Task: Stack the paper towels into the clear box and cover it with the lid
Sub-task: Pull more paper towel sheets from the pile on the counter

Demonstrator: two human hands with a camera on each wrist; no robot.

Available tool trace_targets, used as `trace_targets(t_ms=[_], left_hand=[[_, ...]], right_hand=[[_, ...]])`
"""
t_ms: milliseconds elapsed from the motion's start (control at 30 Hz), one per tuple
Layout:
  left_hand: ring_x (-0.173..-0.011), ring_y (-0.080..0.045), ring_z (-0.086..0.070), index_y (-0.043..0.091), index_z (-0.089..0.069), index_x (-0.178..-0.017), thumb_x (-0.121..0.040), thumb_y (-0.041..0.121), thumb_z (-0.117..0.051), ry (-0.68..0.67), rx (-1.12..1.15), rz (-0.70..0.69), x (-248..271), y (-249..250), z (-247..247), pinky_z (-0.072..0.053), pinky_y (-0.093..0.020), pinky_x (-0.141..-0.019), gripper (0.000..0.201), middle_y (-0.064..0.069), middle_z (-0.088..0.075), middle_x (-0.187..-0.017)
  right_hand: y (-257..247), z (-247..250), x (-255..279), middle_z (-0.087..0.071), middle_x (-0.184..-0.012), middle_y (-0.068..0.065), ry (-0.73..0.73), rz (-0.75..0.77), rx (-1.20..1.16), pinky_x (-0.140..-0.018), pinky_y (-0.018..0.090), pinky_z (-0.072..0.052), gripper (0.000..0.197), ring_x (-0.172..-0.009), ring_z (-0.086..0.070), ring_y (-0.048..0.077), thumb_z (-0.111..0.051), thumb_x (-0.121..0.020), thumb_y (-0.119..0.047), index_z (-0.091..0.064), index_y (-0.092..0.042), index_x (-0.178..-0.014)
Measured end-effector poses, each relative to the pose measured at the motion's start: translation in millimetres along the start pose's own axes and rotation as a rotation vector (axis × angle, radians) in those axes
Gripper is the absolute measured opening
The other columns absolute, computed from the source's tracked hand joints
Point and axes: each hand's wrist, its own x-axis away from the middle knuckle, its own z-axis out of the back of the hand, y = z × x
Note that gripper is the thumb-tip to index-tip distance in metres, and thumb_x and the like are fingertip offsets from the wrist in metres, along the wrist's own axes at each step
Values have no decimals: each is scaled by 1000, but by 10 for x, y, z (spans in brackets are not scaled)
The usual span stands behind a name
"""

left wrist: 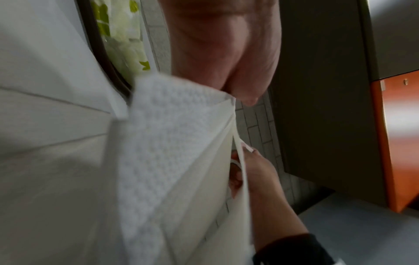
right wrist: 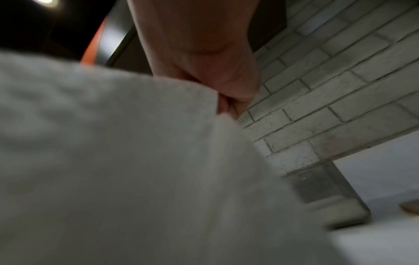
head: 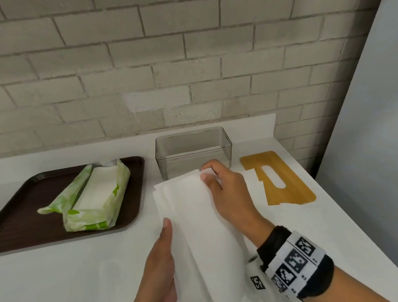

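Note:
A stack of white paper towels (head: 197,226) hangs above the counter in the middle, held by both hands. My left hand (head: 165,230) holds its near left edge, thumb on top and fingers hidden beneath. My right hand (head: 208,172) pinches the far end, just in front of the empty clear box (head: 193,151) by the wall. The wooden lid (head: 279,178) with its slot lies flat to the right of the box. The left wrist view shows the towels (left wrist: 172,143) and my right hand (left wrist: 256,172). In the right wrist view the towels (right wrist: 113,161) hide most of the box (right wrist: 328,193).
A dark brown tray (head: 14,223) at the left holds an opened green-and-white pack of towels (head: 96,201). A loose white sheet (head: 253,184) overlaps the lid's left edge. A brick wall backs the counter, whose edge (head: 351,220) runs diagonally at the right.

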Motion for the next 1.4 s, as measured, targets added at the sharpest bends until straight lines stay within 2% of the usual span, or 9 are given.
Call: trace_targets(t_ms=[133,233,367,467,633,800,1000,1233,1400], left_hand=[[-94,-29,-69,15,-64,-109,-76,36,-65,-41,-163,-82,8,-29,-142,-52,-49,-91,39,-6,-75,-97],[-93,-30,-69,14,-66,-108,-84,21,-66,30,-118,-144,-61,-39,-142,-53,-49,-89,25,-5,-75,-98],[-94,-28,-69,13,-65,-108,-82,17,-64,36,82,-222,-128,-15,-120,-54,-45,-84,26,-7,-74,-102],[-94,-22,-70,13,-65,-110,-83,13,-61,39,158,-297,-203,52,-60,-57,-39,-80,28,-5,-73,-104],[-84,-12,-71,16,-69,-94,-50,31,-88,40,39,-470,-331,214,289,-56,-19,-66,50,1,-75,-93],[-80,-7,-70,16,-67,-97,-78,-8,-66,62,-214,-441,-319,69,336,-53,-12,-66,31,9,-75,-85],[-89,-13,-70,19,-68,-101,-83,-1,-64,131,-188,-372,-336,-168,303,-54,-24,-77,27,3,-75,-94],[-92,-23,-62,18,-64,-100,-83,-7,-61,138,-186,-338,-420,-260,330,-48,-26,-73,30,-6,-68,-100],[-94,-28,-57,19,-60,-100,-81,-14,-56,124,-253,-314,-500,-327,317,-47,-28,-72,37,-12,-63,-102]], right_hand=[[-29,-1,63,-57,-89,-8,-49,-74,66,-70,20,-40,14,-79,-51,5,-51,-94,-32,-50,-26,-107],[-1,156,148,-52,-111,-10,-119,-300,-99,-85,23,-44,45,-100,-51,9,-68,-82,-34,-39,-35,-117],[133,360,379,-68,-112,-1,-467,-617,-401,-93,40,-52,49,-102,-66,18,-78,-75,-22,-57,-22,-119],[188,440,500,-72,-104,-3,-614,-603,-202,-93,35,-52,36,-98,-67,13,-79,-73,-17,-67,-19,-107],[300,710,411,-74,-93,4,-246,-543,-221,-88,41,-54,24,-88,-70,20,-79,-70,-10,-70,-12,-93],[468,640,419,-59,-112,28,155,-543,-492,-98,52,-46,29,-106,-57,42,-75,-71,-2,-64,-4,-98],[511,479,499,-70,-85,5,104,-531,-541,-78,32,-52,19,-83,-65,23,-64,-78,8,-62,-11,-82],[652,443,532,-66,-104,16,83,-595,-535,-83,40,-54,32,-96,-63,28,-66,-76,9,-63,-16,-96],[719,434,579,-67,-101,9,-7,-698,-536,-71,27,-51,46,-92,-63,23,-61,-74,18,-55,-18,-103]])
